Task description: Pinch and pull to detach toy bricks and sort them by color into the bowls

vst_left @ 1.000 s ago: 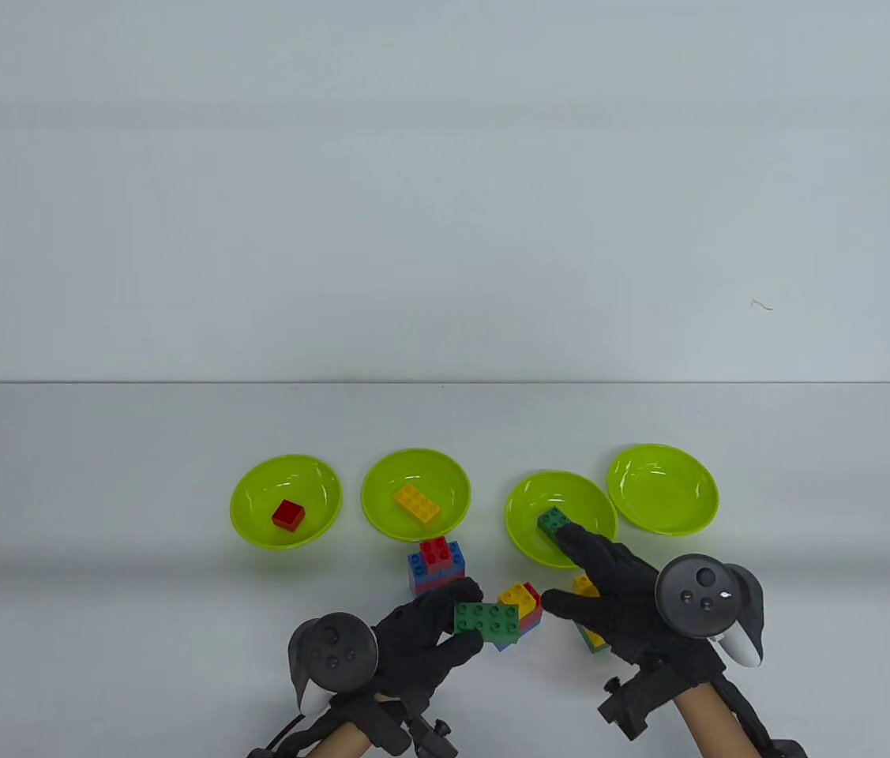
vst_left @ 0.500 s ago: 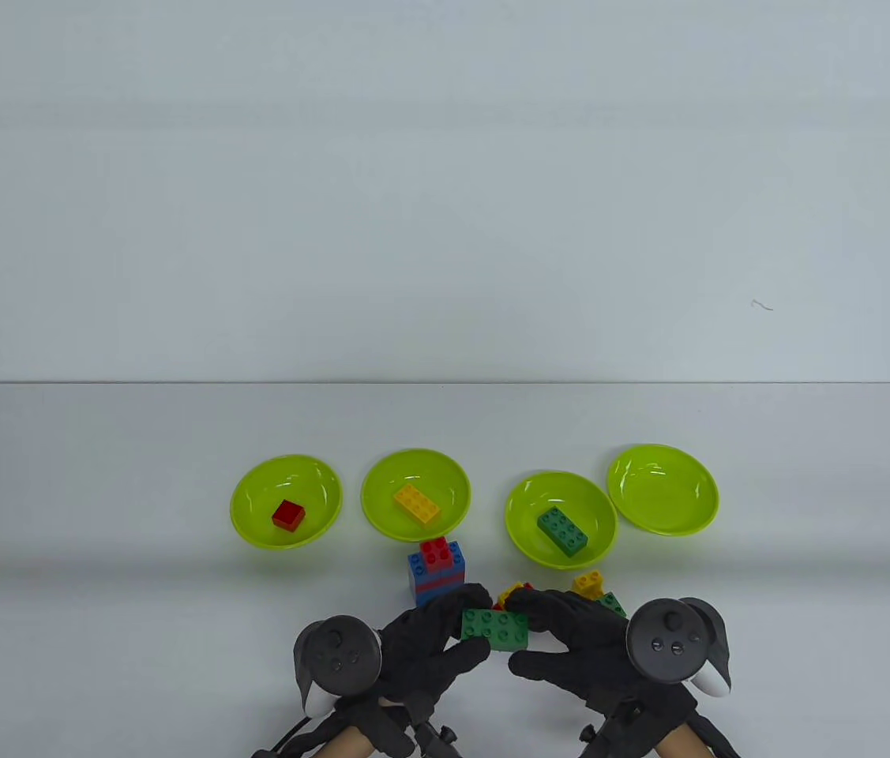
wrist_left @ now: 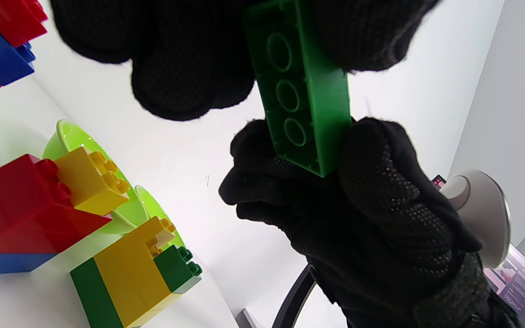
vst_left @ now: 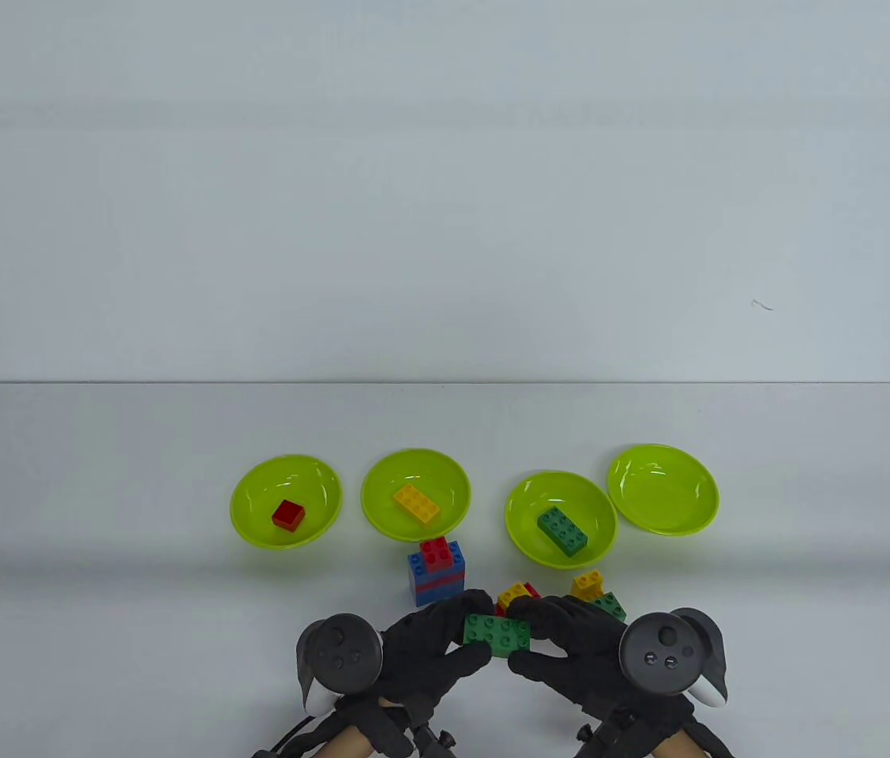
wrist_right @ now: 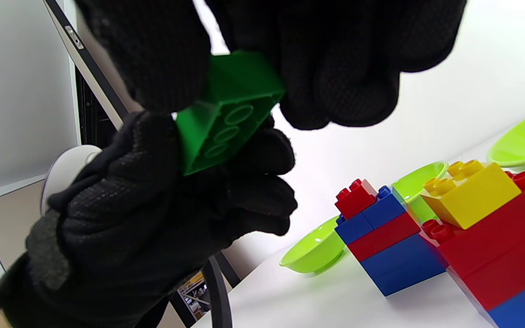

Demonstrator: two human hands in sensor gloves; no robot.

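Note:
Both hands hold one bright green brick above the table's near edge. My left hand pinches its left end and my right hand pinches its right end. The left wrist view shows the brick's hollow underside with nothing attached; so does the right wrist view. Four lime bowls stand in a row: one holds a red brick, one a yellow brick, one a dark green brick, and one holds nothing.
Three joined clusters sit on the table just beyond my hands: a blue and red stack, a yellow and red cluster on a blue base, and a yellow and green cluster.
My right hand left the dark green brick in its bowl and came back to grip the bright green brick. That brick has come off the yellow, red and blue cluster.

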